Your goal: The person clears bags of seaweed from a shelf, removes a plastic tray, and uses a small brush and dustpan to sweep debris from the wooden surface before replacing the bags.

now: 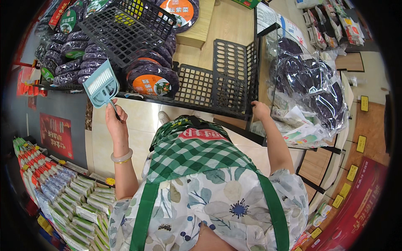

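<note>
My left hand point(115, 116) holds the handle of a small light-blue dustpan point(110, 99), raised in front of stacked seaweed packs. A brush with white bristles point(98, 86) is nested in the pan. At the front corner of the display stand, my right hand point(261, 110) has its fingers curled on the black frame point(252, 113) beside a clear side panel. Left of that hand, black perforated plastic racks point(230, 75) rest on the wooden shelf surface point(196, 55). Another black grid basket point(125, 34) lies tilted on top of the seaweed packs.
Round dark seaweed packs point(154, 80) are piled on the left of the stand. Large bagged seaweed discs point(309, 78) and paper-like packets point(301, 128) fill the right section. Packaged goods point(78, 200) line a lower-left shelf. Pale floor tiles point(135, 125) show before the stand.
</note>
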`<state>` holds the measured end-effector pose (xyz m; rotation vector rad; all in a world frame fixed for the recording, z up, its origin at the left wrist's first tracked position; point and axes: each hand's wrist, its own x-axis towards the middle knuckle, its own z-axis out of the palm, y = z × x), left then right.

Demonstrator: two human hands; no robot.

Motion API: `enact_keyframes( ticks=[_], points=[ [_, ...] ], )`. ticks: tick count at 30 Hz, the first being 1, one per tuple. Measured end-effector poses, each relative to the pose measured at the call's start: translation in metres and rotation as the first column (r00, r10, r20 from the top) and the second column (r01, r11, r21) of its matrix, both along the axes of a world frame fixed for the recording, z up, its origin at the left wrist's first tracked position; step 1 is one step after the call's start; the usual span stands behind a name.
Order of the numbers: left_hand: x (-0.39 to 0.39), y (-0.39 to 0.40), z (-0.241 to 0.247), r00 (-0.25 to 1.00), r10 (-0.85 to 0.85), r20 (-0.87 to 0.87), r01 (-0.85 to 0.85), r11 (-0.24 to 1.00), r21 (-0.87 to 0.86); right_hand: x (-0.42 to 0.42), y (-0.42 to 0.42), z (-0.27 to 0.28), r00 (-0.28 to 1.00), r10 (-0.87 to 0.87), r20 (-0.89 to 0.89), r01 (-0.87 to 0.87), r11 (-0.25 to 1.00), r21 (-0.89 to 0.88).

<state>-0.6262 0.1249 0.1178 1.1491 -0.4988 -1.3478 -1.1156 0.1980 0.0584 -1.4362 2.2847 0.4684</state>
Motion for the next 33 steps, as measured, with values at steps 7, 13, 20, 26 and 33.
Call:
enact_keyframes(
  ticks=[7, 13, 20, 26, 33],
  points=[
    [0.015, 0.005, -0.006, 0.998, 0.067, -0.015, -0.066, 0.997, 0.03, 0.014, -0.002, -0.009, 0.99, -0.141, -0.02, 0.14, 0.99, -0.034],
    [0.021, 0.002, -0.01, 0.999, 0.053, -0.008, -0.052, 0.999, 0.015, 0.003, -0.014, -0.007, 0.979, -0.206, -0.006, 0.206, 0.979, 0.003],
    [0.025, -0.005, -0.011, 0.998, 0.055, -0.017, -0.055, 0.998, 0.011, -0.004, 0.004, -0.01, 0.992, 0.024, 0.123, -0.027, 0.999, 0.023],
    [0.017, -0.013, -0.007, 0.999, 0.031, -0.02, -0.031, 1.0, 0.001, 0.025, -0.009, -0.004, 0.997, -0.039, 0.066, 0.043, 0.997, -0.061],
    [0.021, -0.009, -0.01, 0.998, 0.052, -0.043, -0.052, 0.999, 0.001, -0.006, 0.009, -0.011, 0.994, -0.112, -0.011, 0.112, 0.993, 0.029]
  ],
)
